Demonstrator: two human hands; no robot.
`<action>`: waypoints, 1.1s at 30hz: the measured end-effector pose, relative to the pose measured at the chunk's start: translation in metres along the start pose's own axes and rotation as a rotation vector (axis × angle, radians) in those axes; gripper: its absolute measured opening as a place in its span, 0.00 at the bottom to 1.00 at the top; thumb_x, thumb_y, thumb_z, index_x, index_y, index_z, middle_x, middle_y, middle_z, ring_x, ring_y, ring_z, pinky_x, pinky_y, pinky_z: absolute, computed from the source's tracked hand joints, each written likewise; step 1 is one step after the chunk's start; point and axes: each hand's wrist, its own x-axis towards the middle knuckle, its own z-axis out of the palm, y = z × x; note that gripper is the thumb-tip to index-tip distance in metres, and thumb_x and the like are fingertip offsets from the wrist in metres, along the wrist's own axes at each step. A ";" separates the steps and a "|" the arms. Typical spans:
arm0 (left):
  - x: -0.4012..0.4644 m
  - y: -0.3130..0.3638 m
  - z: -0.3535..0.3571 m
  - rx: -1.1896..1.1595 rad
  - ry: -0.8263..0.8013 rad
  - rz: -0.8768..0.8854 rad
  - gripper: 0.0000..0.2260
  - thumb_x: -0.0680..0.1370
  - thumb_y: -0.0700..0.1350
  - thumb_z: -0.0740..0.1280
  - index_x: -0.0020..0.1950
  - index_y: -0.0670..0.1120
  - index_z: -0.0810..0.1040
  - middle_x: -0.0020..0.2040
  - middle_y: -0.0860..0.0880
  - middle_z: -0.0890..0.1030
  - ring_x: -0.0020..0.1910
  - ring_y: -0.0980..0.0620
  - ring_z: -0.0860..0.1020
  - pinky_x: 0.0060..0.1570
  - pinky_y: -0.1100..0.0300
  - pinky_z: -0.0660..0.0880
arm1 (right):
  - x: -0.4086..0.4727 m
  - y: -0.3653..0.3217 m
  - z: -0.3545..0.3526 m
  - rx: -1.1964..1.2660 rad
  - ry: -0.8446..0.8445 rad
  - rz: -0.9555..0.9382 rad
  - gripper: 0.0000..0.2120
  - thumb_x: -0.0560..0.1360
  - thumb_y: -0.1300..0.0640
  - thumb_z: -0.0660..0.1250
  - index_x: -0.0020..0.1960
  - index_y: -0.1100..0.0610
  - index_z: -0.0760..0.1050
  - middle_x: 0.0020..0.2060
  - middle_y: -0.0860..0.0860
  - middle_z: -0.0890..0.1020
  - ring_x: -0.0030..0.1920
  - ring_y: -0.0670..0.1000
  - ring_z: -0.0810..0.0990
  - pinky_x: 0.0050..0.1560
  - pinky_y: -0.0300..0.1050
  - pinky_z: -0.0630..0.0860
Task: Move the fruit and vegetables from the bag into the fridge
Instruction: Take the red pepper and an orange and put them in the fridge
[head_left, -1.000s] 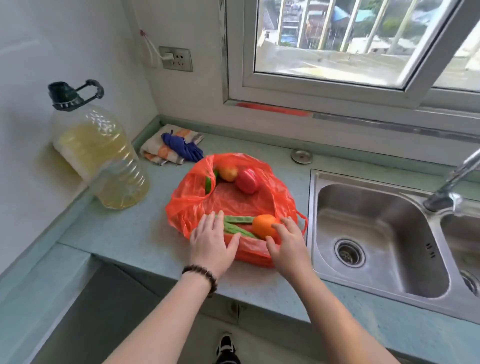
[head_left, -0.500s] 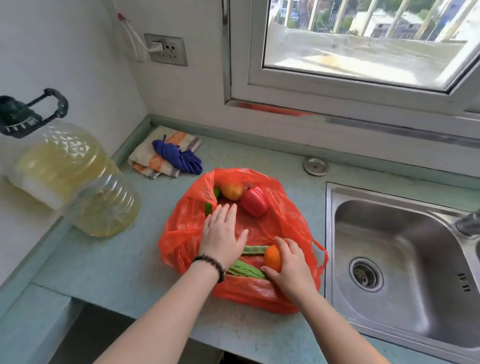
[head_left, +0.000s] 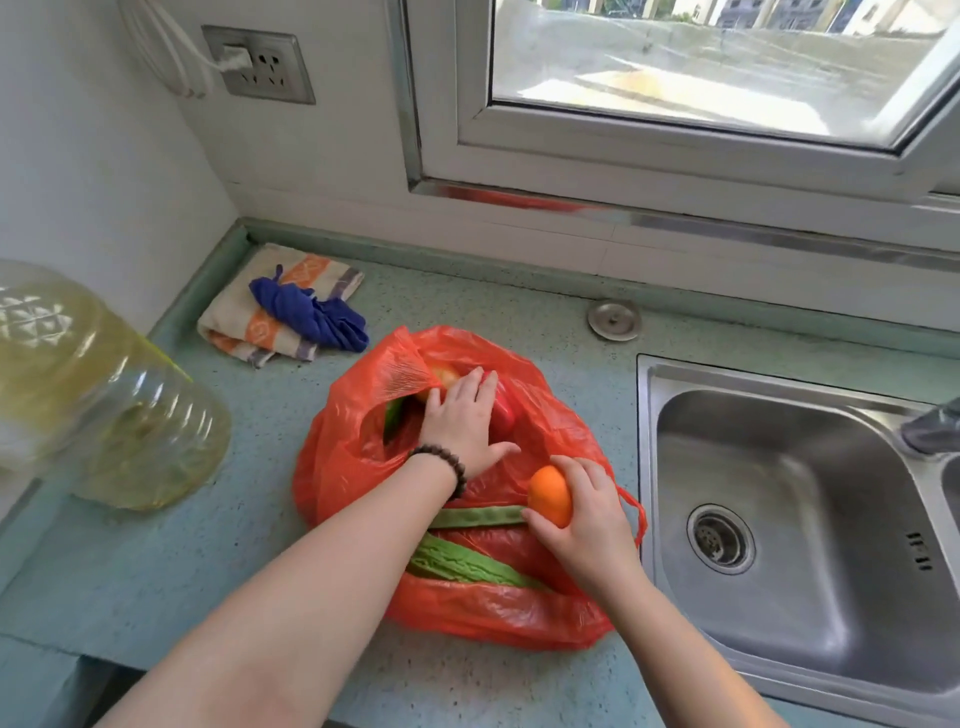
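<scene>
Now, worktop: being occupied by the bag.
Bag: lying open beside the sink.
Left hand: fingers spread, being pressed onto what is probably a red pepper.
Right hand: being clamped on the orange.

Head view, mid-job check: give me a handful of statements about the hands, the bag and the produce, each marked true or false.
1. The right hand grips the orange fruit. True.
2. The left hand rests on the counter outside the red bag. False: it reaches into the bag, over the red pepper.
3. The ridged green vegetable lies in the sink. False: it lies at the bag's near edge.
4. A beaded bracelet is on the left wrist. True.
5. A folded cloth lies on the counter behind the bag. True.
</scene>
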 end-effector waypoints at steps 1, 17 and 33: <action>0.002 0.001 0.004 0.004 0.007 -0.014 0.46 0.69 0.67 0.65 0.77 0.48 0.49 0.77 0.48 0.53 0.75 0.48 0.55 0.71 0.46 0.53 | 0.002 0.003 -0.001 0.004 0.006 0.006 0.31 0.66 0.46 0.72 0.66 0.50 0.67 0.61 0.49 0.71 0.63 0.50 0.69 0.65 0.46 0.68; -0.056 0.017 0.022 -0.020 0.141 -0.159 0.38 0.70 0.65 0.65 0.73 0.48 0.58 0.71 0.50 0.65 0.69 0.51 0.64 0.67 0.49 0.56 | -0.002 0.007 -0.007 0.050 -0.021 -0.035 0.31 0.66 0.45 0.72 0.66 0.50 0.67 0.61 0.49 0.71 0.62 0.50 0.69 0.65 0.49 0.68; -0.147 0.042 -0.006 -0.230 0.273 -0.172 0.39 0.70 0.66 0.65 0.74 0.49 0.58 0.72 0.50 0.64 0.71 0.52 0.63 0.69 0.54 0.59 | -0.055 0.001 -0.032 0.123 0.065 -0.038 0.30 0.65 0.48 0.75 0.65 0.53 0.70 0.60 0.50 0.72 0.62 0.51 0.70 0.64 0.45 0.66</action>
